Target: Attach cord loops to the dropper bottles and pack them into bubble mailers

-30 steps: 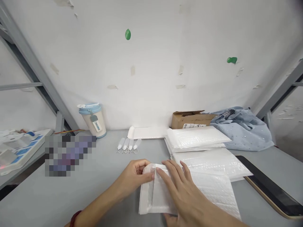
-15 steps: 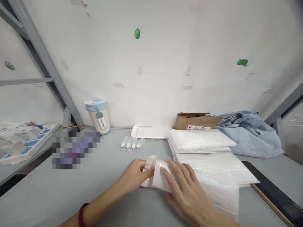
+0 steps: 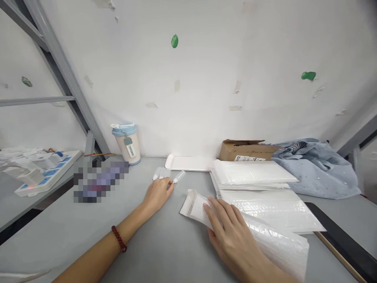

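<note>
My left hand reaches over several small translucent bottles with white caps and thin loops. Its fingers are bent and drawn together at the cap end of the rightmost bottle; the fingertips are partly hidden. My right hand grips a white bubble mailer, fingers across the top and thumb at the near edge. The mailer slants over the table with its flap end pointing left.
A stack of white bubble mailers lies behind my right hand. Another mailer rests by the wall. Around stand a cup, a cardboard box, blue cloth, a dark tablet-like slab and a power strip.
My left hand has let go of the mailer's flap end and moved up and left to the small bottles. My right hand stays on the mailer, whose flap end now lies more visible.
</note>
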The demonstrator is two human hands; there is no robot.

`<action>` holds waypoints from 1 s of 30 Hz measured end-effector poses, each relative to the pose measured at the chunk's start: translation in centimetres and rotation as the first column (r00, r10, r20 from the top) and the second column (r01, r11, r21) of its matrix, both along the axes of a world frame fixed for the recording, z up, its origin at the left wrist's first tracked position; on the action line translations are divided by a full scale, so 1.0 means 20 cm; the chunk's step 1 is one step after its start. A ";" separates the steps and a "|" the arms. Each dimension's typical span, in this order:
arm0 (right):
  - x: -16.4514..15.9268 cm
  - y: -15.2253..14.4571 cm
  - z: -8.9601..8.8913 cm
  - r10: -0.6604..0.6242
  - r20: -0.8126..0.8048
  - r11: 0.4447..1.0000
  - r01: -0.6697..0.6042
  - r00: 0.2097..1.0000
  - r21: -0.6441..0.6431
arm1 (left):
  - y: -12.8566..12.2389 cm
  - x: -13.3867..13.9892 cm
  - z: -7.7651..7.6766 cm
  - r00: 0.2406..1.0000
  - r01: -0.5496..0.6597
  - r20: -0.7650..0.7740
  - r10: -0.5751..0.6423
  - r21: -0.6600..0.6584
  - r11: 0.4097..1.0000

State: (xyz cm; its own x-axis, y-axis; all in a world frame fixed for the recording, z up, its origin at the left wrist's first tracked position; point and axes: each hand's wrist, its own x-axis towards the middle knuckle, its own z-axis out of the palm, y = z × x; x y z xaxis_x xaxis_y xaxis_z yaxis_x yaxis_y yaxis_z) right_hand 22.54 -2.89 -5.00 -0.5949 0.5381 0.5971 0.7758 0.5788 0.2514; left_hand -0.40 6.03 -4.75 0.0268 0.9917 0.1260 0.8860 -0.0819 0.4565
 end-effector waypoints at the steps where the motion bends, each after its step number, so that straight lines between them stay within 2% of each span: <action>1: 0.00 0.00 0.00 -0.014 -0.009 1.000 0.014 1.000 -0.008 | 0.00 0.00 0.00 1.000 0.000 0.010 0.001 -0.017 1.000; 4: -0.01 0.01 0.00 -0.060 -0.039 0.998 0.058 0.997 -0.035 | 0.00 -0.01 0.03 0.997 0.040 0.071 -0.034 -0.085 0.996; 7: -0.01 0.03 -0.01 -0.105 -0.064 0.994 0.102 0.992 -0.041 | 0.00 -0.06 0.08 0.975 0.164 0.182 -0.130 -0.187 0.969; 11: -0.01 0.03 -0.02 -0.108 -0.076 0.994 0.106 0.991 -0.037 | 0.00 -0.16 0.18 0.899 0.347 0.373 -0.231 -0.283 0.894; 14: 0.00 0.04 -0.02 -0.072 -0.115 0.995 0.063 0.991 -0.079 | -0.02 -0.18 0.22 0.812 0.486 0.517 -0.273 -0.338 0.806; 17: 0.00 0.03 -0.01 -0.033 -0.150 0.991 0.013 0.988 -0.133 | -0.06 -0.12 0.21 0.810 0.527 0.487 -0.327 -0.360 0.770; 21: 0.00 0.02 -0.01 0.001 -0.134 0.988 -0.022 0.991 -0.155 | -0.16 0.03 0.19 0.810 0.542 0.382 -0.445 -0.200 0.816; 23: -0.01 0.01 -0.01 0.003 -0.129 0.988 -0.023 0.992 -0.151 | -0.19 0.08 0.20 0.780 0.566 0.398 -0.483 -0.121 0.815; 25: -0.01 0.01 0.00 0.001 -0.127 0.988 -0.021 0.992 -0.155 | -0.20 0.08 0.20 0.763 0.561 0.441 -0.473 -0.089 0.823; 26: 0.00 0.01 0.00 0.001 -0.126 0.988 -0.021 0.992 -0.155 | -0.18 0.06 0.20 0.776 0.531 0.449 -0.443 -0.086 0.843; 28: 0.00 0.01 0.01 -0.002 -0.121 0.988 -0.017 0.993 -0.152 | -0.14 0.00 0.20 0.857 0.392 0.392 -0.335 -0.072 0.917; 30: 0.00 0.00 0.01 -0.002 -0.117 0.990 -0.014 0.993 -0.138 | -0.08 -0.07 0.18 0.965 0.149 0.218 -0.143 -0.012 0.989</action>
